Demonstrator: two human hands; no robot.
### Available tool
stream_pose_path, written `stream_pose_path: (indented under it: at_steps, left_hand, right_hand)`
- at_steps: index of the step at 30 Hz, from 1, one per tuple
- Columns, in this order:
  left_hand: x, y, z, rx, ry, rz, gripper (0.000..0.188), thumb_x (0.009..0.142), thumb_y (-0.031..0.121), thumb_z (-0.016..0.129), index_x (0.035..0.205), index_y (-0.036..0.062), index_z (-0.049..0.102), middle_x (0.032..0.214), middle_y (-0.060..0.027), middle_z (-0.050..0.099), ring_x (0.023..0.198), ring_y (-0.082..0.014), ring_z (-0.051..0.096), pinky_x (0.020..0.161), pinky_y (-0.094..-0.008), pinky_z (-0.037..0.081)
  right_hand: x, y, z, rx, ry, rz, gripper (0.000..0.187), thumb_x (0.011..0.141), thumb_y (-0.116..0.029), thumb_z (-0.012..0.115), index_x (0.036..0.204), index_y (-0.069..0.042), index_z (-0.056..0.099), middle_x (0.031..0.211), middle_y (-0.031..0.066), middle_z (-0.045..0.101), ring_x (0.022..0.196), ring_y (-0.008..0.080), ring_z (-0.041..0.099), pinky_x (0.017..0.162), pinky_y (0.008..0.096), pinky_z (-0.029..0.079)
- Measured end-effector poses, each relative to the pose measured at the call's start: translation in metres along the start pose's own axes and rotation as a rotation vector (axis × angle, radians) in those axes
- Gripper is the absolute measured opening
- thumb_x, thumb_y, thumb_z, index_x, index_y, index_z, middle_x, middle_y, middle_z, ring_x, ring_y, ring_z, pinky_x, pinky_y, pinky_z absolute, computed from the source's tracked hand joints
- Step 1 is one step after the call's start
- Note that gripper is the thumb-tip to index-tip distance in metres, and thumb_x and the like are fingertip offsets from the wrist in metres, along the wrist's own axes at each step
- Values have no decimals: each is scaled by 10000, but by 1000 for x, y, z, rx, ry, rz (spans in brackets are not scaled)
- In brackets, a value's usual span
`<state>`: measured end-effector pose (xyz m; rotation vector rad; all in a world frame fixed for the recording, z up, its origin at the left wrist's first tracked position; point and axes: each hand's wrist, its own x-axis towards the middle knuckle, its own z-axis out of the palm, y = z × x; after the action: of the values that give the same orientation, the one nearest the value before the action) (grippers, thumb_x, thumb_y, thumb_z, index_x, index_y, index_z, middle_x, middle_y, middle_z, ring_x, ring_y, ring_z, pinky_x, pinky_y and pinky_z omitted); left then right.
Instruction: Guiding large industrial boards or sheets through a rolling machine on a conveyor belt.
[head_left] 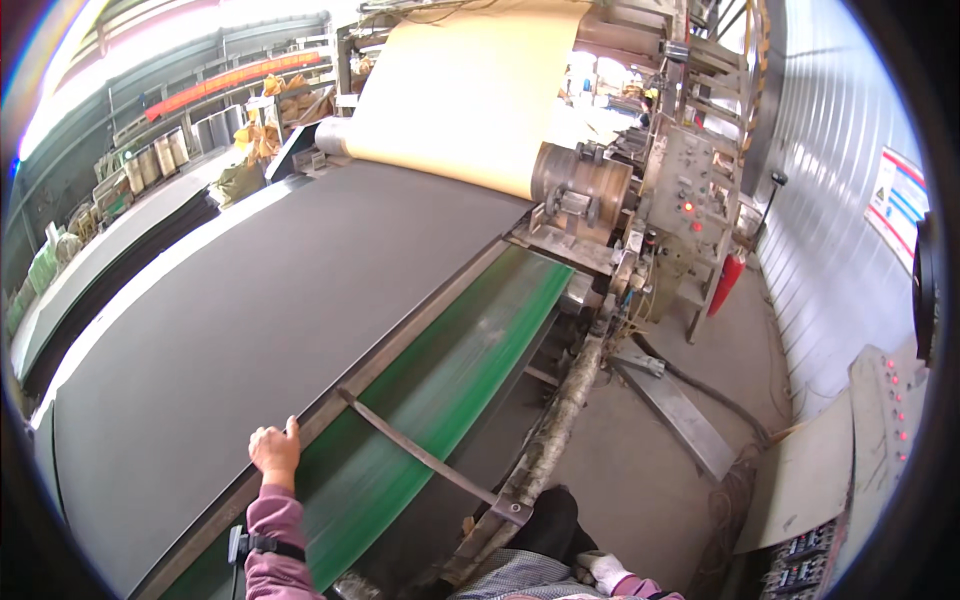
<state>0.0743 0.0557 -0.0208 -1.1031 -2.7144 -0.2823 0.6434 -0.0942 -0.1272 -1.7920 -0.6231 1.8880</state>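
My left hand (275, 450) rests at the near end of a long metal rail (370, 375), its fingers curled over the edge and its thumb pointing up. Left of the rail lies a wide, flat grey sheet (270, 290). To the rail's right runs a green belt (440, 350), crossed by a metal bar (420, 455). Low by my knee is my right hand (605, 572), pale as if gloved; its fingers are partly hidden and what they hold, if anything, does not show. At the far end, a broad cream-yellow sheet (460, 90) passes around a roller (585, 185).
A worn pipe (560, 410) runs along the frame beside me. On the floor lie a metal plate (680, 415) and a dark hose (710, 385). Control panels stand ahead (690, 190) and at right (885, 410). A red fire extinguisher (727, 282) stands near the corrugated wall (830, 160).
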Motion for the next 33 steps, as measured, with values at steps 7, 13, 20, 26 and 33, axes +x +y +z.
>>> stream_pose_path:
  at_steps: [7, 13, 20, 26, 33]
  left_hand:
    - [26, 48, 7, -452, -140, 240, 582, 864, 542, 450, 844, 7, 675, 845, -204, 632, 875, -378, 591, 816, -424, 467]
    - [18, -134, 51, -242, 235, 272, 366, 891, 359, 511, 809, 46, 681, 928, -172, 655, 912, -327, 603, 807, -442, 470]
    - [-26, -222, -23, -248, -9, 25, 455, 811, 440, 597, 660, 22, 693, 783, -174, 660, 829, -312, 620, 774, -391, 477]
    - [-19, -68, -32, -172, -150, -68, 463, 793, 577, 538, 932, 181, 734, 1119, -64, 574, 1081, -312, 482, 882, -459, 440]
    - [-1, -12, 3, -188, 36, 158, 469, 872, 468, 478, 858, 43, 675, 912, -126, 645, 933, -305, 594, 798, -432, 462]
  right_hand:
    - [11, 10, -2, -18, 35, 31, 206, 874, -160, 535, 711, -38, 560, 601, 43, 517, 461, 109, 393, 443, 259, 327]
    - [12, 13, -12, 70, 28, 6, 229, 876, -187, 543, 694, -51, 567, 590, 28, 514, 464, 106, 395, 442, 259, 315]
    - [1, -7, 3, -39, -52, 16, 234, 867, -177, 514, 678, -46, 560, 592, 23, 514, 483, 95, 406, 448, 251, 298]
    - [13, 15, -6, -3, 194, 1, 261, 866, -213, 546, 637, -89, 558, 503, 22, 463, 403, 137, 353, 395, 297, 256]
    - [25, 31, -9, -161, 195, -61, 216, 877, -237, 509, 770, -80, 610, 573, 38, 527, 414, 138, 413, 390, 288, 291]
